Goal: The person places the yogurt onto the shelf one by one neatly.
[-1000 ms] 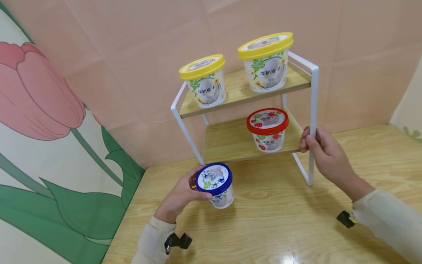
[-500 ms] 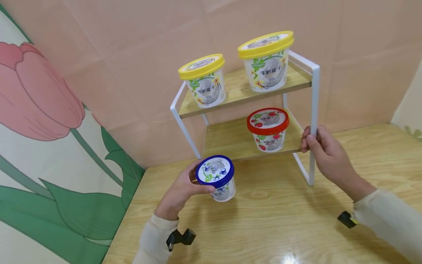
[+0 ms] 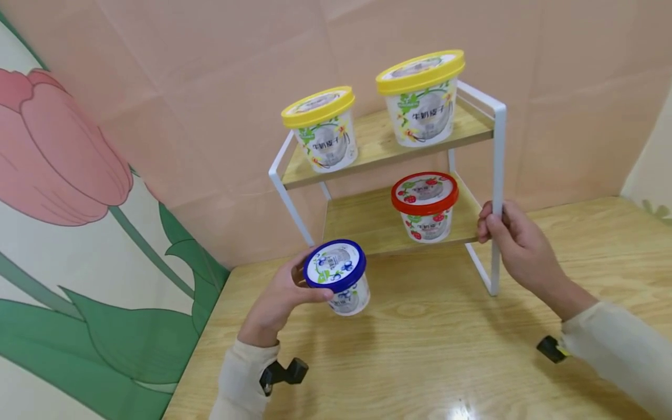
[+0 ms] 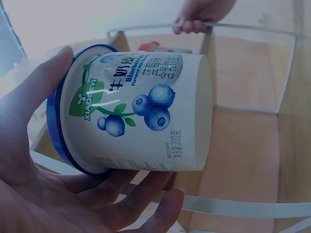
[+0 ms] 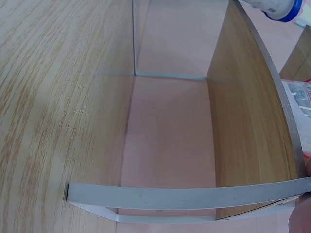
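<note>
A white tub with a blue lid and blueberry print [image 3: 336,274] is gripped by my left hand [image 3: 275,297], thumb and fingers round its rim. It hangs tilted above the table, before the rack's lower left side. In the left wrist view the tub [image 4: 141,111] fills the middle. My right hand [image 3: 520,245] holds the right front white leg of a two-tier wooden rack [image 3: 367,224] at lower shelf height. A red-lidded strawberry tub [image 3: 426,207] sits on the lower shelf's right part. Two yellow-lidded tubs, one on the left [image 3: 322,131] and one on the right [image 3: 422,99], stand on the upper shelf.
The rack stands on a wood-grain table [image 3: 420,350] against a pink-draped wall [image 3: 226,116]. A tulip-painted panel [image 3: 68,151] borders the left side. Bare shelf shows left of the red-lidded tub.
My left hand has raised the blue-lidded tub and brought it nearer the rack, with a slight leftward shift at the end. My right hand keeps its hold on the leg.
</note>
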A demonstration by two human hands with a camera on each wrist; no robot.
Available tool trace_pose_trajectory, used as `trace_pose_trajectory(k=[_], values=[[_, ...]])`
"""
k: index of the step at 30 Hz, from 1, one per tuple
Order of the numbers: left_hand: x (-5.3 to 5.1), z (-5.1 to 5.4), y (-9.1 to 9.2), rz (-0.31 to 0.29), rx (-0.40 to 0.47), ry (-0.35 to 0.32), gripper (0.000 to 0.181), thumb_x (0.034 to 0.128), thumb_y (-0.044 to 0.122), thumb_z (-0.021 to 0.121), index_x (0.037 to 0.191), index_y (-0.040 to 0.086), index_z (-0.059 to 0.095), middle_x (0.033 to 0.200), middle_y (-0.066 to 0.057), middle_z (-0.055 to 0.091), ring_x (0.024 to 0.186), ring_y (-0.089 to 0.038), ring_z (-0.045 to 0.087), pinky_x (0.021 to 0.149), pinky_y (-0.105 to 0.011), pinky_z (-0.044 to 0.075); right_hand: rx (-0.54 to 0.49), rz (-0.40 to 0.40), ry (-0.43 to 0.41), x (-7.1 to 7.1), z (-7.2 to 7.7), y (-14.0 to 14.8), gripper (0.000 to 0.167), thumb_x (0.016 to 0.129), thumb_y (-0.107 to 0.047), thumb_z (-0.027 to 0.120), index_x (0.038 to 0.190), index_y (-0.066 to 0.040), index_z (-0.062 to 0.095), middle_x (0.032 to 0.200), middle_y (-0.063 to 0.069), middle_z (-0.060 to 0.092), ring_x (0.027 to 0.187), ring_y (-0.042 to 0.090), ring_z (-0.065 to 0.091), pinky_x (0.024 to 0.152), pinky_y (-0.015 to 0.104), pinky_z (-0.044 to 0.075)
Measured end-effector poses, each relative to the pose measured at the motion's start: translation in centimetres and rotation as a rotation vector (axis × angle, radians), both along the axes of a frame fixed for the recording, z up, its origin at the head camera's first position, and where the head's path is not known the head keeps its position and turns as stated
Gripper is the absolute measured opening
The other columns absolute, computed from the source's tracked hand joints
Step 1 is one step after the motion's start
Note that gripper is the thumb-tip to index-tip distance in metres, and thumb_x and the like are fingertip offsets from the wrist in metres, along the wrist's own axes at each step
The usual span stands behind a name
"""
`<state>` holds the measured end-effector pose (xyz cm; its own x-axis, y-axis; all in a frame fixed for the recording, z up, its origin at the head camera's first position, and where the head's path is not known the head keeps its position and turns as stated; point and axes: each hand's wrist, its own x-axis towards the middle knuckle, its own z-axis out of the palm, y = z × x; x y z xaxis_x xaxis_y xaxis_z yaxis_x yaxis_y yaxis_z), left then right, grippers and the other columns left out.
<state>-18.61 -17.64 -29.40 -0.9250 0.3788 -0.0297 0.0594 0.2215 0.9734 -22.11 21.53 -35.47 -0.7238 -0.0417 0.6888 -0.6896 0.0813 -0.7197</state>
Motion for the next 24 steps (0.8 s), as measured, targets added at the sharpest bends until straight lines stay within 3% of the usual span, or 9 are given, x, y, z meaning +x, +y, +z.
trace_pose_trajectory(k=[12,17,24], values=[[-0.1,1.2,-0.2,-0.046,0.024,0.048,0.089,0.0755,0.018,0.087,0.151,0.019,0.039,0.146,-0.012,0.047,0.128,-0.029,0.047,0.100,-0.036,0.051,0.025,-0.017,0.001,0.0,0.0,0.4,0.013,0.106,-0.002,0.038,0.108,-0.002,0.051,0.085,0.003,0.057,0.077,0.007,0.057,0.072,0.013,0.053],[-0.1,2.3,0.0,-0.078,0.047,0.092,0.088,0.0764,0.018,0.086,0.150,0.016,0.039,0.145,-0.013,0.048,0.128,-0.027,0.050,0.102,-0.034,0.051,0.008,0.000,0.001,-0.1,0.0,0.3,0.013,0.105,-0.002,0.038,0.107,-0.002,0.050,0.085,0.003,0.057,0.078,0.006,0.058,0.072,0.013,0.053],[0.0,3.5,0.9,-0.013,0.006,0.107,0.086,0.0769,0.018,0.086,0.150,0.020,0.041,0.143,-0.009,0.050,0.125,-0.027,0.051,0.099,-0.034,0.051,-0.018,0.030,0.002,-0.1,0.0,0.1,0.014,0.105,0.000,0.038,0.107,-0.001,0.051,0.084,0.003,0.057,0.077,0.007,0.057,0.072,0.013,0.054]])
